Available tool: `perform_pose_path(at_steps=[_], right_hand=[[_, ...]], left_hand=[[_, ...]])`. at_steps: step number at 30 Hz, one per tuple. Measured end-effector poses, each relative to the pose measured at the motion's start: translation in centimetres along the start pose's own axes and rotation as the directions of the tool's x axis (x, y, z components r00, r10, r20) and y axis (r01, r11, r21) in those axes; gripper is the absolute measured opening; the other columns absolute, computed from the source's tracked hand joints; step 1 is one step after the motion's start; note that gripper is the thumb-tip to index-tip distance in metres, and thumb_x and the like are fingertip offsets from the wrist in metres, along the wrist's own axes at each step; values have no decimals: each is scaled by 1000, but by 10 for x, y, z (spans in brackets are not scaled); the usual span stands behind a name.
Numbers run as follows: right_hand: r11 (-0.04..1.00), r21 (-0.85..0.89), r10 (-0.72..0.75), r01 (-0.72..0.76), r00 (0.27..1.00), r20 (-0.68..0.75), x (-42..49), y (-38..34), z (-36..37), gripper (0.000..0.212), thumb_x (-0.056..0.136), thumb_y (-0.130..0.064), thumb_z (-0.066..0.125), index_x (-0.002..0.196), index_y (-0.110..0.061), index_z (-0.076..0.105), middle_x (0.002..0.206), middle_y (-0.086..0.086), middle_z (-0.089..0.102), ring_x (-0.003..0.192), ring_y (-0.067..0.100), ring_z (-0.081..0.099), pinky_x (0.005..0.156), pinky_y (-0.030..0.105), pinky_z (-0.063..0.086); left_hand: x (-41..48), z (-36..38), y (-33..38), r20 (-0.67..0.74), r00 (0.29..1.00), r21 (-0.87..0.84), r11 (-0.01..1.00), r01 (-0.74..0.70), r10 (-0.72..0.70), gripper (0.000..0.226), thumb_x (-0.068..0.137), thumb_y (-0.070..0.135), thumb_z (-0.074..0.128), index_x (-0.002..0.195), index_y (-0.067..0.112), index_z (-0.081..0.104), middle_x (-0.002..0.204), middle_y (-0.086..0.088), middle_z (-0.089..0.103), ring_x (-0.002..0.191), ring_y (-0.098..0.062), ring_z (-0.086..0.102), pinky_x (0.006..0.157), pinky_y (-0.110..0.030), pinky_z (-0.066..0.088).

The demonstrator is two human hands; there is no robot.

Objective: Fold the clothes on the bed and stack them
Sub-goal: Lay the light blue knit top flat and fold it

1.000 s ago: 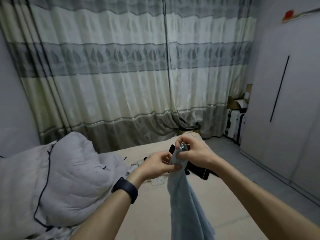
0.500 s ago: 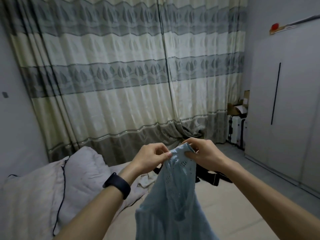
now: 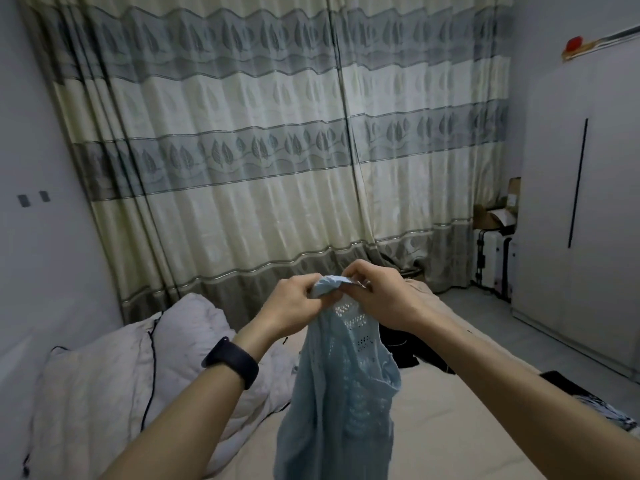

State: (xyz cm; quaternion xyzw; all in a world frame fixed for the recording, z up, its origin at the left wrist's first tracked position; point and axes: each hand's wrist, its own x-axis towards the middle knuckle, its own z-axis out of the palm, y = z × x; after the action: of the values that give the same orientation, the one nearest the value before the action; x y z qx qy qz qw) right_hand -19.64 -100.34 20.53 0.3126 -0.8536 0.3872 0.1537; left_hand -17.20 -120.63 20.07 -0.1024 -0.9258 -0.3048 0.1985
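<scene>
Top (image 3: 341,393), pale blue knit, hanging in the near middle above the bed (image 3: 450,427). Pinched at its bunched upper edge by both hands, left hand (image 3: 294,308) and right hand (image 3: 377,299) close together, fingers curled on the cloth. Likely to slip and drop in a heap, with so little cloth held and most of the weight hanging free. Likely to fold crooked if the pinched spots are not matching corners; hard to tell which part is held. Risk of snagging the openwork under a hard pull. Thin, limp, twisted, with eyelet holes high up and loose folds below.
</scene>
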Motion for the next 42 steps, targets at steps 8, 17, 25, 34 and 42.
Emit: perform_pose_path(at_steps=[8,17,25,34,42], right_hand=[[993,-105,91,-61,944,316,-31,82,50,36,77,-54,78,106,-35,67,101,-16,65,96,4,57,85,29,49],[959,-51,284,-279,938,196,-30,134,43,21,102,-33,54,87,-20,60,83,-2,68,73,11,63,63,32,48],[948,213,203,-238,964,170,9,136,13,22,96,-42,66,87,-23,71,95,8,64,77,12,59,63,26,46],[969,-44,245,-242,965,95,15,163,22,6,88,-25,75,84,-29,71,90,3,67,84,24,67,71,43,58],[891,151,442,-429,895,-65,7,163,37,19,95,-33,68,86,-18,63,89,5,66,49,23,70,47,44,60]], left_hand=[[4,-26,-11,-152,969,-355,926,129,-193,33,89,55,63,91,24,74,90,-1,75,82,-11,67,77,-38,57],[-16,-52,-74,-253,951,195,953,232,-179,19,92,33,61,77,45,67,72,22,66,70,2,60,57,-27,42],[-52,-30,-132,-65,825,-307,798,518,-561,19,100,35,60,96,20,71,91,-4,72,84,-21,68,68,-35,58],[-75,-39,-143,-28,919,31,919,394,-393,23,93,40,70,81,21,72,74,7,70,62,5,58,56,-8,40],[-92,-57,-163,246,859,420,848,323,-449,9,85,38,77,85,28,75,80,11,70,79,-9,62,69,-26,46]])
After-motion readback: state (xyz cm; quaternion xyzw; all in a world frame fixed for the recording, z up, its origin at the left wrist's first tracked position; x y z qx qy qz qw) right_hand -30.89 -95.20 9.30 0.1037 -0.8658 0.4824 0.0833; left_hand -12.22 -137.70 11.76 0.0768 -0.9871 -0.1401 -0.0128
